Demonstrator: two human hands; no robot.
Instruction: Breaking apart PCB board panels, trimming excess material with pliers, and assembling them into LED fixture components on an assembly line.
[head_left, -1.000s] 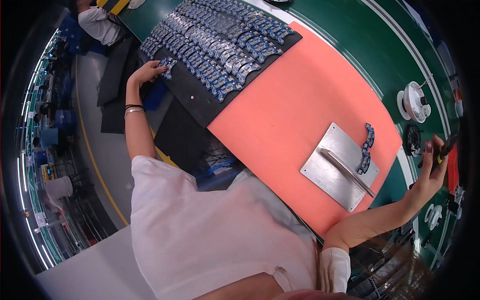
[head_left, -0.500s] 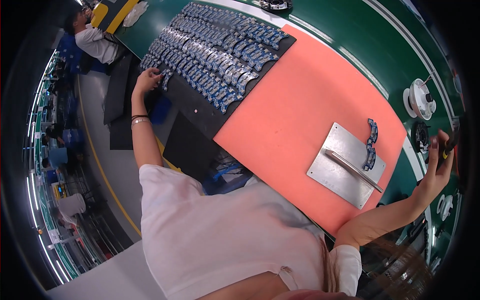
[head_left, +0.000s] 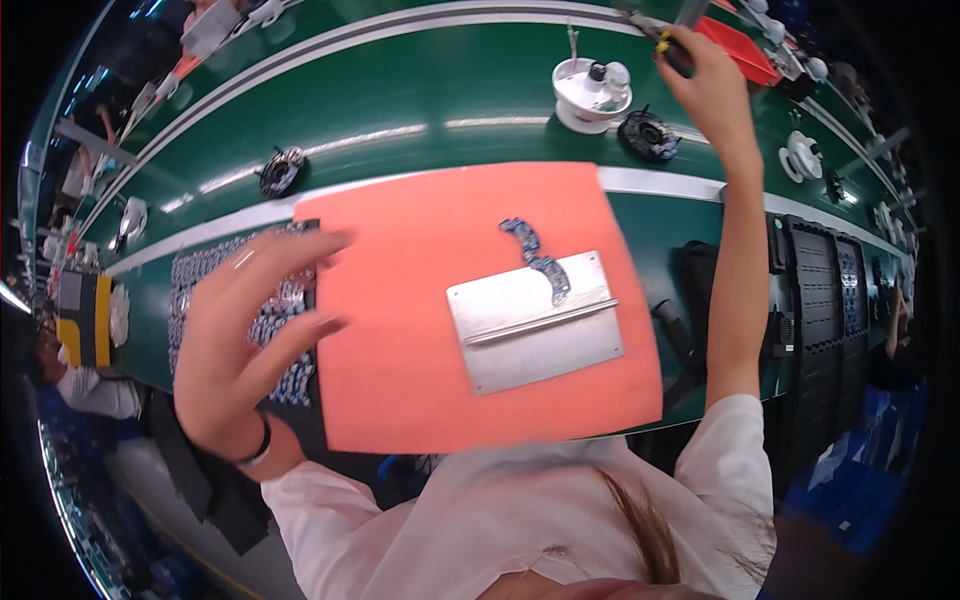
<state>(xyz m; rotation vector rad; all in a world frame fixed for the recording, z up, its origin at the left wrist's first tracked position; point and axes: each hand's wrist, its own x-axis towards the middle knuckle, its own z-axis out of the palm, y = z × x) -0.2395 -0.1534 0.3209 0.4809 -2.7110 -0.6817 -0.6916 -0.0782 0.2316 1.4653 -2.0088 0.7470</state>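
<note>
My left hand (head_left: 235,345) hovers over the left edge of the salmon-coloured mat (head_left: 400,400), slightly blurred, thumb and fingers apart with nothing seen between them. Behind it, partly hidden, lie rows of small curved blue circuit boards (head_left: 295,382). Far off at the upper right, my right hand (head_left: 715,90) is closed on pliers (head_left: 672,50) with black and yellow handles, the jaws pointing away. On the mat rests a silver metal plate (head_left: 540,360) with a metal bar (head_left: 545,322) across it. A wavy strip of curved blue circuit boards (head_left: 535,258) lies partly over the plate's far edge.
Beyond the mat runs a green conveyor (head_left: 400,90) carrying a white round housing (head_left: 592,97) and black ring-shaped parts (head_left: 648,135). A red bin (head_left: 740,55) stands near my right hand. Black trays (head_left: 825,300) are at the right, and a yellow-and-black machine (head_left: 83,318) at far left.
My left hand has come from the far end of the board rows to the mat's left edge. The view has swung right; my right hand now shows far off, still on the pliers.
</note>
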